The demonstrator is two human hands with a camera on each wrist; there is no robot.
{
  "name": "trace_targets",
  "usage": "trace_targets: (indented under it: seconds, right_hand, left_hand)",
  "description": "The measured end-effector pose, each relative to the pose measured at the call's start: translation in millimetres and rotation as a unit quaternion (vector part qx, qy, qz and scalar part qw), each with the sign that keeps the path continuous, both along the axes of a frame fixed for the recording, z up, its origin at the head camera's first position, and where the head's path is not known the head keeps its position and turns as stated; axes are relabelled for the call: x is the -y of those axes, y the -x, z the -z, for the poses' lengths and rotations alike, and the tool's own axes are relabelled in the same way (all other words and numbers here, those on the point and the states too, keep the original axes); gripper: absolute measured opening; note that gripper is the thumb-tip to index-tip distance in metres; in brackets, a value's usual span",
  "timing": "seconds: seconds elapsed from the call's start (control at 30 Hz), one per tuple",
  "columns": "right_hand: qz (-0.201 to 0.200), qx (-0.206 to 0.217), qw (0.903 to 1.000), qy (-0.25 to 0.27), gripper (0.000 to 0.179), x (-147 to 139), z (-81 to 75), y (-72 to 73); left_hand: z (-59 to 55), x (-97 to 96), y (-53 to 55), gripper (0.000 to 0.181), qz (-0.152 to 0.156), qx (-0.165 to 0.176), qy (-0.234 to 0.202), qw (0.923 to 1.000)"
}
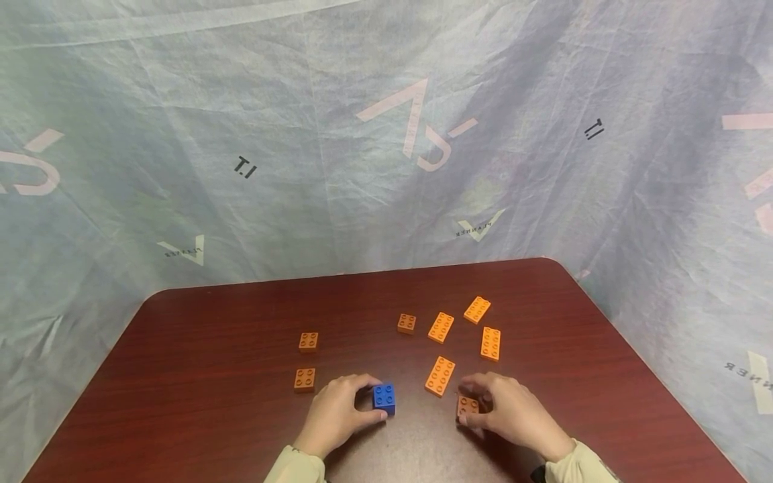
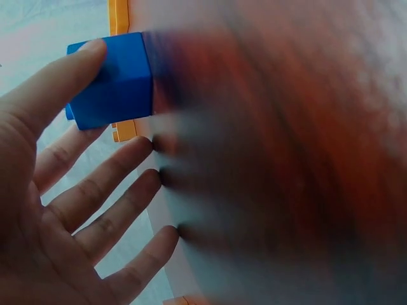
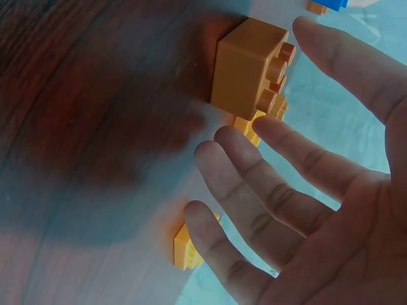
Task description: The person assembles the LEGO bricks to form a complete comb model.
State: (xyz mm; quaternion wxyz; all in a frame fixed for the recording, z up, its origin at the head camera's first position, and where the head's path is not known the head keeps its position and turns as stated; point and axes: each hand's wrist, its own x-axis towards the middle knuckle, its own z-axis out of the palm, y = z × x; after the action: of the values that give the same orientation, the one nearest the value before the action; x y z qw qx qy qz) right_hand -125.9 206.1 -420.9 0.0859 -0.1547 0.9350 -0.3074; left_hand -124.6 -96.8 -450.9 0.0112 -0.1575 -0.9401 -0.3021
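Between thumb and index finger, my left hand [image 1: 338, 410] pinches a blue toy building brick [image 1: 384, 398] with a square top of two-by-two studs. In the left wrist view the thumb lies on one side of this blue brick [image 2: 117, 82], while the other fingers are spread with their tips at the tabletop. My right hand [image 1: 519, 410] is around a brownish-orange two-by-two brick [image 1: 468, 406]. In the right wrist view a gap shows between its thumb and that brick [image 3: 245, 70], which sits on the table; the fingers are loosely extended.
A longer orange brick [image 1: 439, 376] lies between the hands, farther back. Several more orange ones, such as this long brick [image 1: 491, 343], lie at the back right. Two small brownish-orange bricks, one here [image 1: 304, 380], sit left. A printed cloth [image 1: 314, 201] hangs behind the dark red table [image 1: 199, 376].
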Motion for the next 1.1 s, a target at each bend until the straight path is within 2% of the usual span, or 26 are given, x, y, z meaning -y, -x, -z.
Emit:
trace_targets:
  seconds: [0.5, 0.97, 1.1]
  right_hand:
    - [0.004, -0.006, 0.9998, -0.018, 0.049, 1.5, 3.3, -0.9]
    - [0.013, -0.035, 0.997, -0.068, 0.048, 7.0, 3.9, -3.3]
    - [0.008, -0.058, 0.9946, -0.085, 0.045, 7.4, 5.6, -4.1]
  left_hand:
    - [-3.8, -1.9, -0.5, 0.039, -0.004, 0.012, -0.005, 0.9999]
    - [-4.3, -4.9, -2.0, 0.038, -0.015, 0.017, -0.007, 0.9997]
    - [-4.4, -4.8, -2.1, 0.037, -0.014, 0.019, -0.011, 0.9997]
